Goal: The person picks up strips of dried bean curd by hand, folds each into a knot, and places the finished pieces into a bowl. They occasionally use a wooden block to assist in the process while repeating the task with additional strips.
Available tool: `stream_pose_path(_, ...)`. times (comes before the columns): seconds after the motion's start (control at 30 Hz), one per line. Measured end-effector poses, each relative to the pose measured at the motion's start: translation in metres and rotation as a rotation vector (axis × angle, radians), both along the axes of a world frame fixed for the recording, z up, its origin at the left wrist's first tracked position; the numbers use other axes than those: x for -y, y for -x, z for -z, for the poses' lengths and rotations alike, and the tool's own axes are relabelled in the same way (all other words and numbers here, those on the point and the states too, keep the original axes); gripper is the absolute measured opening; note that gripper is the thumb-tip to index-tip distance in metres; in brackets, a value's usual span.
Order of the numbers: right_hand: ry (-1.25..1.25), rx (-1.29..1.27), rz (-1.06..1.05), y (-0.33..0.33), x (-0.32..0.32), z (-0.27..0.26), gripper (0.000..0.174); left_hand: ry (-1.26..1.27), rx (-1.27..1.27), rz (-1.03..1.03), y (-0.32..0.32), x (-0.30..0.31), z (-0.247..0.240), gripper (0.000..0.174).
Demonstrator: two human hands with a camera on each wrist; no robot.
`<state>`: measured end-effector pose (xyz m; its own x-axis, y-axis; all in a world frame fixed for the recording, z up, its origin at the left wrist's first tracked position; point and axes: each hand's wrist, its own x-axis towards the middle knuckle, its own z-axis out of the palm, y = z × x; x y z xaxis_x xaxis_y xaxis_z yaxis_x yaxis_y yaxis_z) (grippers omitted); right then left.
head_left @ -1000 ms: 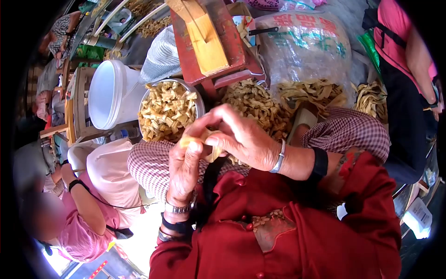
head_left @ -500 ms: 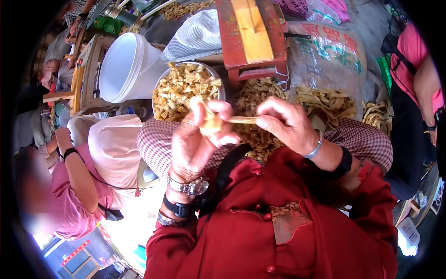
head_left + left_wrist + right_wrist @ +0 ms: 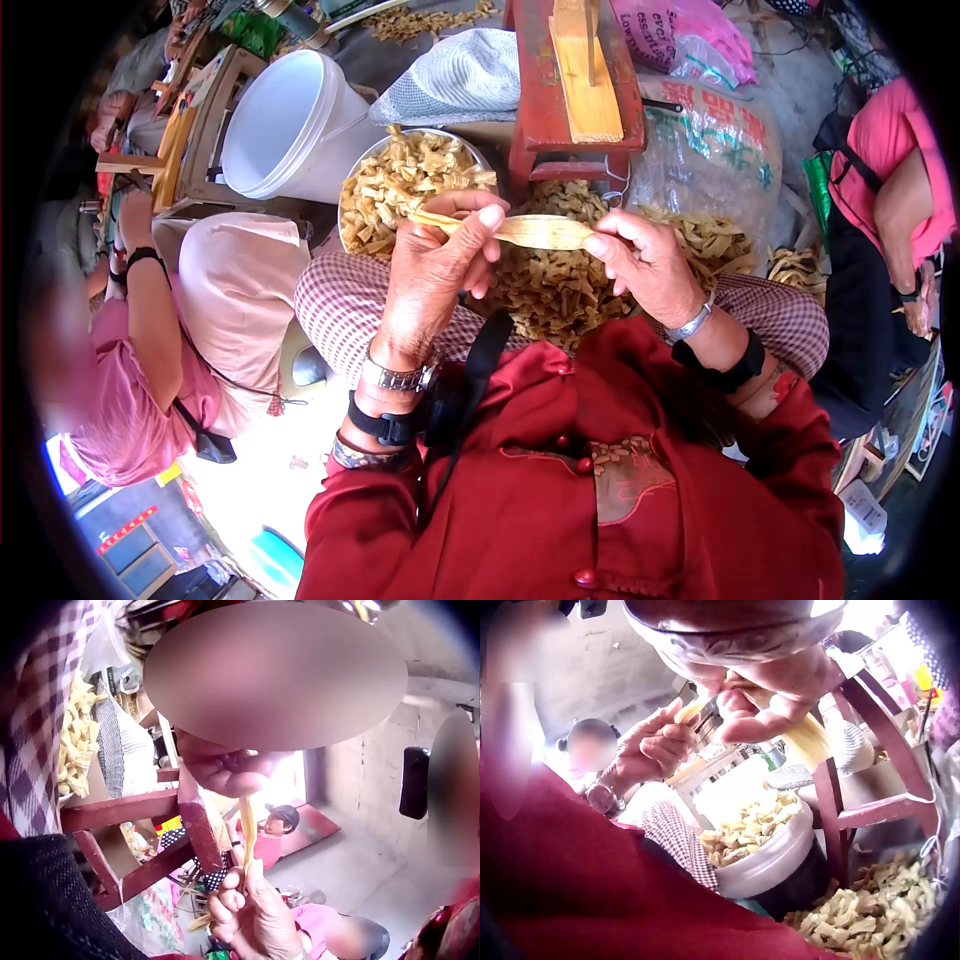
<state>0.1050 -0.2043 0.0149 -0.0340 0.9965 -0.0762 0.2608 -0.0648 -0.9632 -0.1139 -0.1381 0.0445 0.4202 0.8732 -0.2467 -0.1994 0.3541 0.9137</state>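
Between my two hands stretches a flat, pale yellow dried strip (image 3: 545,232), held level above my lap in the head view. My left hand (image 3: 430,270) pinches its left end between thumb and fingers. At its other end my right hand (image 3: 652,262) pinches it with thumb and forefinger. In the right wrist view a yellow strip end (image 3: 810,742) hangs beyond my right hand. Just past the left hand, a round bowl (image 3: 478,150) is heaped with short folded yellow pieces (image 3: 400,190). Below the strip lies a pile of brownish folded pieces (image 3: 560,295).
A red wooden stool (image 3: 530,110) bearing a wooden board (image 3: 585,110) stands ahead. Left of it are a white bucket (image 3: 255,150) and a mesh sack (image 3: 455,80). A clear plastic bag (image 3: 720,150) with long strips lies right. People sit on both sides.
The hands were close together, bending a yellow piece, then drew apart. Now a flat strip is held out straight between them. The head view has shifted, moving the stool and bowl rightward.
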Motion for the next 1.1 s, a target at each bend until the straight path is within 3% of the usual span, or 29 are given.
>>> stream_pose_path(0.07,0.125,-0.109,-0.021,0.005,0.002,-0.003,0.024,0.018,0.036,-0.015,0.003,0.004,0.0,0.016)
stream_pose_path(0.27,0.099,-0.224,-0.113,0.031,0.009,-0.014,0.026,0.045,0.078,-0.026,-0.002,0.013,-0.001,0.008)
stream_pose_path(0.33,-0.063,0.002,-0.128,0.034,0.012,-0.022,0.025,0.072,0.111,-0.046,-0.004,0.017,-0.003,0.007)
stream_pose_path(0.37,-0.26,0.066,-0.061,0.035,0.012,-0.004,0.023,0.083,0.145,-0.057,-0.002,0.017,-0.004,0.007)
stream_pose_path(0.47,-0.413,0.273,-0.119,0.033,0.024,-0.026,0.02,0.036,0.297,-0.084,0.02,0.017,-0.002,0.006)
stream_pose_path(0.63,-0.617,0.462,-0.12,0.026,0.025,-0.032,0.017,0.041,0.303,-0.11,0.027,0.024,-0.002,0.009)
stream_pose_path(0.73,-0.718,0.609,-0.141,0.019,0.027,-0.036,0.02,-0.087,0.021,0.029,0.035,0.019,-0.002,0.013)
stream_pose_path(0.77,-0.764,0.659,-0.132,0.017,0.028,-0.035,0.02,-0.141,-0.1,0.069,0.038,0.018,-0.007,0.028)
stream_pose_path(0.8,-0.768,0.7,-0.143,0.016,0.03,-0.035,0.019,-0.362,-0.185,0.159,0.045,0.006,-0.01,0.037)
stream_pose_path(0.87,-0.767,0.772,-0.171,0.014,0.033,-0.034,0.018,-0.41,-0.226,-0.023,0.046,0.002,-0.017,0.039)
stream_pose_path(1.0,-0.844,0.791,-0.282,0.031,0.036,-0.03,0.015,-0.228,-0.222,0.242,0.015,0.017,-0.037,0.044)
stream_pose_path(1.1,-0.971,0.727,-0.259,0.043,0.03,-0.031,0.015,0.083,-0.306,0.539,-0.003,0.029,-0.026,0.047)
